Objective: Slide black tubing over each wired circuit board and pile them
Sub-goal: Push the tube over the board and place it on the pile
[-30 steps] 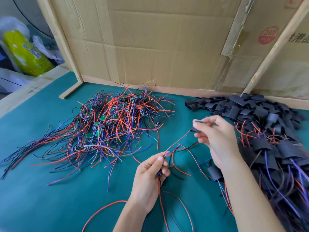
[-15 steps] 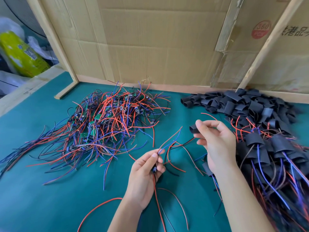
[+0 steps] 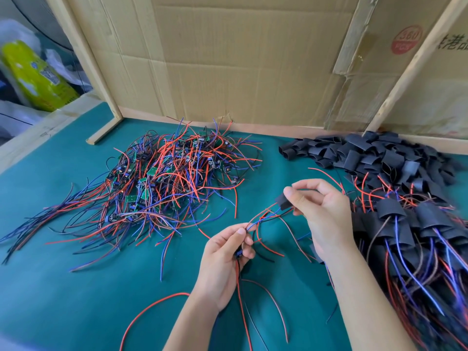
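Flat black tubing (image 3: pixel 284 201) pinched by right hand (image 3: pixel 320 214) over thin wires (image 3: pixel 263 216).

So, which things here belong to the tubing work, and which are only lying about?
Belongs to the job:
- black tube piece, pinched by right hand
- wired board, held in left hand
- pile of bare wired boards
- loose tubing heap
- finished pile

Just lying about:
- yellow-green packet
- cardboard wall
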### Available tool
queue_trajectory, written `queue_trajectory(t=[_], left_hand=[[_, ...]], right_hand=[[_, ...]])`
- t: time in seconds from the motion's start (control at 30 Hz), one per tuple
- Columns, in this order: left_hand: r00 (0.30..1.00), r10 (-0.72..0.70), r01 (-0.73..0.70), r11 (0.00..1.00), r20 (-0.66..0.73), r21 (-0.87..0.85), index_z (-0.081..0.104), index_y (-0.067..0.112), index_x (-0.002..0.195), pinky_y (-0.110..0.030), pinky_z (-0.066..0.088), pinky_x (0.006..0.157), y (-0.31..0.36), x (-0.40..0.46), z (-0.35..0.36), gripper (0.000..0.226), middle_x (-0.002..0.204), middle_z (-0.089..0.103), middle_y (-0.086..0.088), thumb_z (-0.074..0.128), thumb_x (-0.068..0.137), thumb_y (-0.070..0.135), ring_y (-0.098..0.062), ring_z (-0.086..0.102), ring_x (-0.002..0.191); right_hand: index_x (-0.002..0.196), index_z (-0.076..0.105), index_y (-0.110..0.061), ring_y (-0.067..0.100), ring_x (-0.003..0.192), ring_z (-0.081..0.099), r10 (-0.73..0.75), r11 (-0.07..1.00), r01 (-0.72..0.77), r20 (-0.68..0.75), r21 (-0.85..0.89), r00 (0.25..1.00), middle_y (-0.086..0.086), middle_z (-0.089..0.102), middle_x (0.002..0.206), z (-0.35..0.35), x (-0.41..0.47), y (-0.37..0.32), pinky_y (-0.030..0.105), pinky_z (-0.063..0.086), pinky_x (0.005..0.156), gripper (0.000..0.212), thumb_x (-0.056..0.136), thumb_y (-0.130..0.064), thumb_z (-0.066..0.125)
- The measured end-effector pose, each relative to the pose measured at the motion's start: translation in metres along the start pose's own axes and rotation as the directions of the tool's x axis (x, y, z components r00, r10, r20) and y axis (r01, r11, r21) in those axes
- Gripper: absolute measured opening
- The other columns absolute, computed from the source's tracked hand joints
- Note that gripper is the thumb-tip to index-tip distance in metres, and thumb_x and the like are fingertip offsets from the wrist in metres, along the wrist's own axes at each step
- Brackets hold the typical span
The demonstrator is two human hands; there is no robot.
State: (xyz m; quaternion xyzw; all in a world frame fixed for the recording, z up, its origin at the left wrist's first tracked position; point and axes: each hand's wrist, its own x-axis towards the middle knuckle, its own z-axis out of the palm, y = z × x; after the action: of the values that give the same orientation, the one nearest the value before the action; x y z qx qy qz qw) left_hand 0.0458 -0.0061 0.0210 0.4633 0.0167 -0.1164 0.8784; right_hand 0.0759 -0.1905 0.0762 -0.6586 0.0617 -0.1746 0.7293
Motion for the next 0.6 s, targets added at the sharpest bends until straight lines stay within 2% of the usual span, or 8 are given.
queue_trajectory(t=[0.1, 0.2, 0.3, 0.37, 0.43, 0.47, 0.53, 0.6], left_hand=[[1.000, 0.016, -0.016, 0.999, -0.001, 0.045, 0.075, 0.015, 0.114, -0.024, 0.047, 0.067, -0.001, -0.001, 0.000, 0.024, 0.080, 0.061, -0.009, 0.061, 0.095, 0.014, -0.014, 0.049, 0.059], [1.000, 0.013, -0.014, 0.995, 0.013, 0.094, 0.070, 0.025, 0.125, -0.025, 0.046, 0.067, 0.000, -0.001, 0.001, 0.035, 0.091, 0.067, -0.012, 0.053, 0.100, 0.008, -0.017, 0.050, 0.061], [0.999, -0.005, 0.002, 0.998, 0.052, 0.063, 0.071, 0.018, 0.122, -0.022, 0.044, 0.060, 0.002, 0.000, 0.004, 0.047, 0.095, 0.068, -0.013, 0.047, 0.082, 0.013, -0.017, 0.048, 0.061], [0.998, 0.000, -0.005, 0.997, 0.069, 0.076, 0.070, 0.016, 0.121, -0.023, 0.043, 0.061, 0.001, -0.001, 0.005, 0.057, 0.092, 0.066, -0.012, 0.041, 0.073, 0.015, -0.015, 0.049, 0.062], [0.993, 0.020, -0.035, 0.990, 0.114, 0.134, 0.072, 0.015, 0.121, -0.022, 0.044, 0.063, 0.001, -0.002, 0.005, 0.060, 0.087, 0.063, -0.009, 0.038, 0.071, 0.016, -0.014, 0.051, 0.065], [0.989, 0.027, -0.048, 0.987, 0.144, 0.151, 0.072, 0.015, 0.123, -0.022, 0.046, 0.065, 0.001, -0.002, 0.004, 0.061, 0.088, 0.062, -0.010, 0.037, 0.072, 0.016, -0.015, 0.052, 0.067], [0.981, 0.020, -0.049, 0.987, 0.191, 0.153, 0.071, 0.017, 0.126, -0.024, 0.048, 0.069, 0.003, -0.002, 0.004, 0.060, 0.091, 0.065, -0.009, 0.040, 0.075, 0.018, -0.015, 0.056, 0.072], [0.982, 0.010, -0.042, 0.985, 0.190, 0.165, 0.070, 0.017, 0.127, -0.023, 0.051, 0.069, 0.005, -0.002, 0.005, 0.048, 0.092, 0.067, -0.007, 0.050, 0.084, 0.022, -0.015, 0.061, 0.076]], right_hand=[[0.101, 0.069, -0.018, 0.010, 0.064, 0.067, 0.081, 0.997, -0.081, 0.040, -0.012, 0.996, 0.002, 0.075, 0.072, 0.015, -0.008, 0.008, 0.019, 0.051, 0.058, 0.033, 0.075, -0.017, 0.090], [0.116, 0.064, -0.021, 0.011, 0.063, 0.067, 0.194, 0.980, -0.197, 0.104, 0.014, 0.975, -0.001, 0.072, 0.068, 0.032, -0.019, 0.019, 0.018, 0.050, 0.056, 0.053, 0.071, -0.018, 0.092], [0.123, 0.059, -0.020, 0.014, 0.057, 0.066, 0.285, 0.950, -0.303, 0.180, 0.079, 0.941, 0.004, 0.074, 0.072, 0.043, -0.026, 0.025, 0.018, 0.050, 0.053, 0.060, 0.074, -0.005, 0.090], [0.122, 0.062, -0.016, 0.018, 0.063, 0.070, 0.296, 0.955, -0.294, 0.215, -0.046, 0.931, 0.007, 0.077, 0.076, 0.044, -0.026, 0.027, 0.026, 0.056, 0.062, 0.057, 0.074, -0.007, 0.092], [0.111, 0.069, -0.013, 0.026, 0.068, 0.070, 0.260, 0.956, -0.213, 0.249, -0.203, 0.933, 0.011, 0.077, 0.076, 0.040, -0.026, 0.025, 0.040, 0.060, 0.074, 0.044, 0.074, -0.014, 0.093], [0.103, 0.072, -0.012, 0.030, 0.061, 0.066, 0.251, 0.958, -0.194, 0.291, -0.211, 0.923, 0.013, 0.075, 0.073, 0.038, -0.026, 0.024, 0.044, 0.059, 0.069, 0.034, 0.075, -0.015, 0.092], [0.086, 0.076, -0.009, 0.027, 0.048, 0.050, 0.250, 0.968, -0.215, 0.396, -0.132, 0.884, 0.014, 0.068, 0.064, 0.036, -0.028, 0.022, 0.041, 0.052, 0.053, 0.011, 0.082, -0.011, 0.086], [0.077, 0.077, -0.011, 0.023, 0.048, 0.042, 0.216, 0.973, -0.158, 0.421, -0.168, 0.881, 0.004, 0.061, 0.058, 0.036, -0.028, 0.021, 0.034, 0.046, 0.049, 0.015, 0.091, -0.017, 0.078]])
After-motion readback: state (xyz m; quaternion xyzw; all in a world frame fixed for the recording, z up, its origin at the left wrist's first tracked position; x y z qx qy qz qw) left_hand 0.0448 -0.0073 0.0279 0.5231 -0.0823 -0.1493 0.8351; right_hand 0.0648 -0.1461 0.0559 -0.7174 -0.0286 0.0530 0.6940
